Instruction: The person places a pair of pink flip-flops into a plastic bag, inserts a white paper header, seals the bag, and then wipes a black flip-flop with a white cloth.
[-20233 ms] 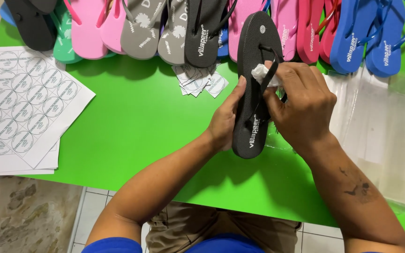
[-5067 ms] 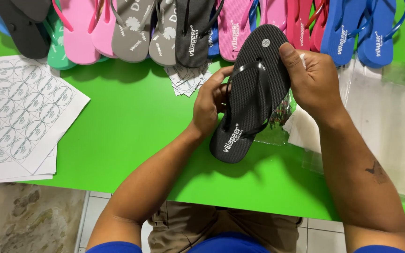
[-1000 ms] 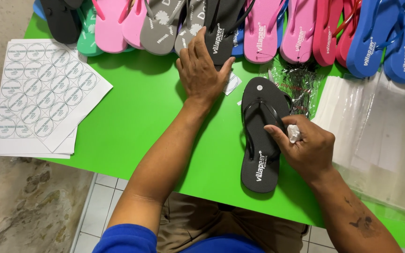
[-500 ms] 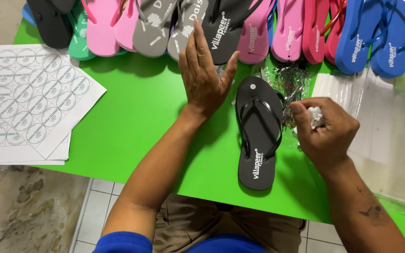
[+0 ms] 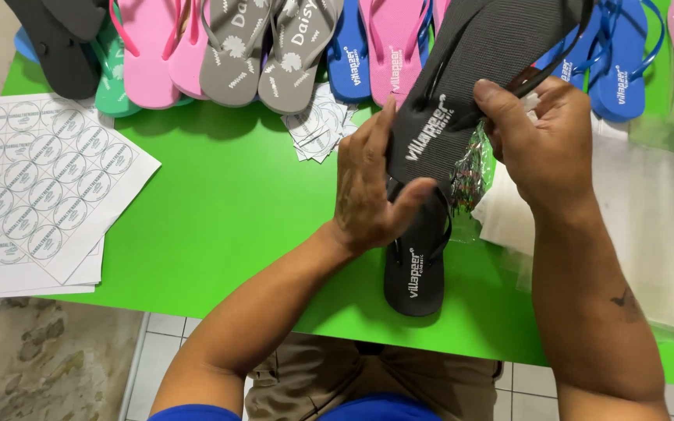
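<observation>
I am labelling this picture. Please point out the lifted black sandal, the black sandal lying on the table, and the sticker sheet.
lifted black sandal (image 5: 462, 86), head view, sole
black sandal on the table (image 5: 415, 277), head view, heel
sticker sheet (image 5: 40, 183), head view, middle

Black flip-flop held tilted, second black flip-flop flat beneath
</observation>
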